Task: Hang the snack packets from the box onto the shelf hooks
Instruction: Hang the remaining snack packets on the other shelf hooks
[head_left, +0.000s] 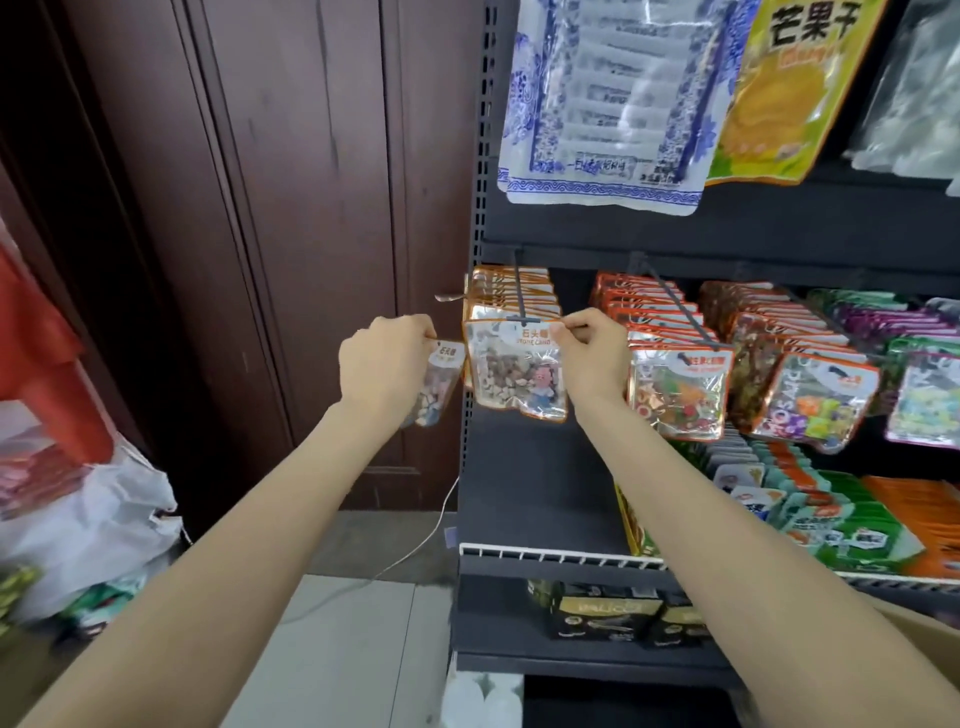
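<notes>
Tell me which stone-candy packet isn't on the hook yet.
The packet gripped in the left hand, left of the shelf upright. The others hang on the hook; the right hand pinches the front packet there.

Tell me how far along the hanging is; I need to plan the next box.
Done: a row of stone candy packets already hangs on the leftmost hook. In hand: the right hand pinches the front packet at the hook's tip; the left hand holds the spare packet. Left: that one at least; the box's contents aren't visible.
</notes>
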